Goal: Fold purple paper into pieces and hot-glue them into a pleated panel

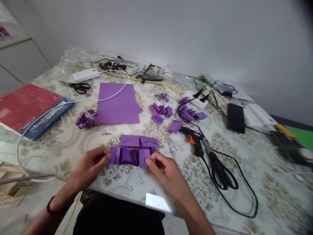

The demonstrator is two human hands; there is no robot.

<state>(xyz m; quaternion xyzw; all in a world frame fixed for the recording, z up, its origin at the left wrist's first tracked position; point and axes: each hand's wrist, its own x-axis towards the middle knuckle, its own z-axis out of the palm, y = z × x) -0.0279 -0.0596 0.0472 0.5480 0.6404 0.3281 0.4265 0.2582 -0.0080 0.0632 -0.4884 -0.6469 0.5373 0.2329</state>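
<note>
Near the table's front edge lies a folded purple paper piece (129,156) with an open, box-like middle. Its left end is pinched between the thumb and fingers of my left hand (94,163). My right hand (163,169) grips the right end, thumb in front and fingers behind. Just behind it, touching or nearly so, sit more folded purple paper pieces (130,141). To the right, a black glue gun (197,140) with an orange trigger rests on the table, its nozzle close to a small purple folded piece (175,126).
Purple sheets (117,101) lie behind my hands, with crumpled purple paper (84,121) beside them. Black-handled scissors (222,173) and a looping cord are at right; other scissors (79,86) lie back left. Small folded purple pieces (161,110), a power strip (195,99) and a phone (236,118) stand farther back.
</note>
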